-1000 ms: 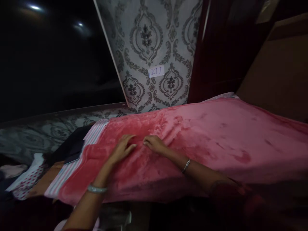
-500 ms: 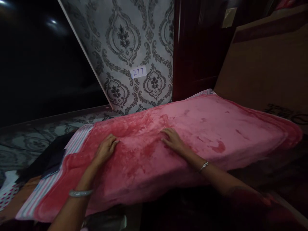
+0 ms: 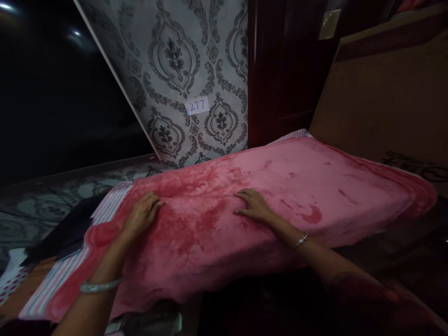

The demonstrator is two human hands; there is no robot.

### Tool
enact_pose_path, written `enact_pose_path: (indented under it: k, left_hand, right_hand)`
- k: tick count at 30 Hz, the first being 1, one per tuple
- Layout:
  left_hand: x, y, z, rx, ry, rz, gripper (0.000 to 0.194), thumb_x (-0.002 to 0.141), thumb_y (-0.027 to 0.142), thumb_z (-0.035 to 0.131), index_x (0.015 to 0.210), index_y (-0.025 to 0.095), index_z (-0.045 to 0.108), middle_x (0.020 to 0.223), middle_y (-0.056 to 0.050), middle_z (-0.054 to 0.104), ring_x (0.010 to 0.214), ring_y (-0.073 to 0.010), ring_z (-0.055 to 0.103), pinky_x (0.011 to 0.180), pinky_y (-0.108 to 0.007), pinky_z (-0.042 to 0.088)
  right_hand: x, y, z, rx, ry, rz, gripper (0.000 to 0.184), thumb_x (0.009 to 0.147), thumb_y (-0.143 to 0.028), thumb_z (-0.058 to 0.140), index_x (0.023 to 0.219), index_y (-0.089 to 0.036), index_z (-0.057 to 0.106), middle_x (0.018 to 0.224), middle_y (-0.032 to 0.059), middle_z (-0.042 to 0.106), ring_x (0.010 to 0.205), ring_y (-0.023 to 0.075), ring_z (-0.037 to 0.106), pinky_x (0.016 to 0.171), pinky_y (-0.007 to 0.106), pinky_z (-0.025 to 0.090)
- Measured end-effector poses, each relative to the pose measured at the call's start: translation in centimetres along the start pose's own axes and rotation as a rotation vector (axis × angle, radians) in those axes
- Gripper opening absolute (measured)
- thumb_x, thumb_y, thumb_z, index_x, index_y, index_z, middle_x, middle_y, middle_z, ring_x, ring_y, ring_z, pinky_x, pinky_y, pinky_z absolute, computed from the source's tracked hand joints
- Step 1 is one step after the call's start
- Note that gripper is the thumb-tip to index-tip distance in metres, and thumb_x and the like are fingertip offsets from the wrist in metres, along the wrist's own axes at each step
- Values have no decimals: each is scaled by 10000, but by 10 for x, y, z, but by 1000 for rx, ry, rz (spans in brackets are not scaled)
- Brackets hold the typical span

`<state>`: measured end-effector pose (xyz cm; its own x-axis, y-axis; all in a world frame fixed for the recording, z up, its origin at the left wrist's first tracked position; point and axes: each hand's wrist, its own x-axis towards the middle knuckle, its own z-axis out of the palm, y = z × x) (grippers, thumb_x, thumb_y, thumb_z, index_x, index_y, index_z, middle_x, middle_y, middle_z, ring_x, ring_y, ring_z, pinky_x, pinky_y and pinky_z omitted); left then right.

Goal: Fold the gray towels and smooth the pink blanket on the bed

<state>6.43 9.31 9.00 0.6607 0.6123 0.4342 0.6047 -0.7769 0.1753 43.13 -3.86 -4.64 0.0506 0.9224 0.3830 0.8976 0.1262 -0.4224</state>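
A pink plush blanket (image 3: 315, 186) lies spread over a raised flat surface, its near edge hanging down. My left hand (image 3: 140, 217) rests palm down on the blanket's left part, fingers extended and flat. My right hand (image 3: 254, 205) lies flat on the blanket's middle, fingers spread. Both wrists wear bangles. Neither hand holds anything. A pink-and-white striped cloth (image 3: 108, 210) shows under the blanket at its left end.
A grey damask-patterned wall (image 3: 182, 60) with a small label reading 277 (image 3: 197, 106) stands behind. Dark wood panelling (image 3: 280, 70) and a brown board (image 3: 388, 98) lie to the right. A dark cloth (image 3: 66, 228) and a red-dotted fabric (image 3: 12, 284) lie at the left.
My hands have slid apart across the blanket, the left toward the left end, the right toward the middle. The view has shifted right, showing the blanket's right end.
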Motion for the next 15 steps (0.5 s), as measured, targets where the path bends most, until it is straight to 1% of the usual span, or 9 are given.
enact_pose_path:
  k: [2,4,7,8,10,12,15]
  left_hand:
    - [2,2,-2,6,9,-6,287,894,426,419,707,238,528,744,-45,575,733,-218,554,744,-340,461]
    - [4,3,-2,10,17,-5,294,892,436,414,701,242,523,734,-42,569,725,-217,551,745,-339,464]
    - [5,7,-3,18,12,-3,298,893,443,413,697,245,517,736,-42,571,717,-216,549,730,-334,463]
    - [5,8,-3,20,14,-5,295,894,442,413,701,245,518,745,-42,576,724,-216,552,733,-333,463]
    - [4,9,-4,22,20,-8,289,895,437,413,707,244,519,759,-43,584,737,-216,557,743,-333,465]
    - [3,10,-5,20,21,-13,283,890,432,413,707,245,520,759,-44,585,735,-217,559,735,-334,467]
    - [3,8,-5,29,-3,-22,278,878,437,407,701,252,515,740,-49,586,713,-226,567,709,-345,473]
  right_hand:
    - [-1,-4,-3,-5,-10,-8,564,805,-504,751,1284,-224,646,1268,106,606,1173,265,517,975,408,383]
    - [-1,-7,-5,-19,-26,-17,453,837,-436,737,1228,-217,675,1207,98,628,1130,251,530,947,384,377]
    - [-3,-10,-4,-42,-43,-14,219,910,-286,647,1094,-184,707,1087,88,657,1043,222,548,900,348,370]
    - [-4,-11,-4,-50,-42,-7,171,931,-244,605,1049,-173,707,1050,87,661,1017,216,550,885,339,370]
    - [-4,-12,-4,-66,-17,16,162,955,-197,537,982,-156,691,1002,90,662,982,215,551,864,329,376]
    - [-5,-11,-7,-72,29,37,181,968,-191,494,965,-155,671,985,96,659,969,221,551,856,328,387]
    - [-4,-8,-18,-65,113,23,226,989,-201,424,953,-171,645,965,99,649,944,226,550,860,329,407]
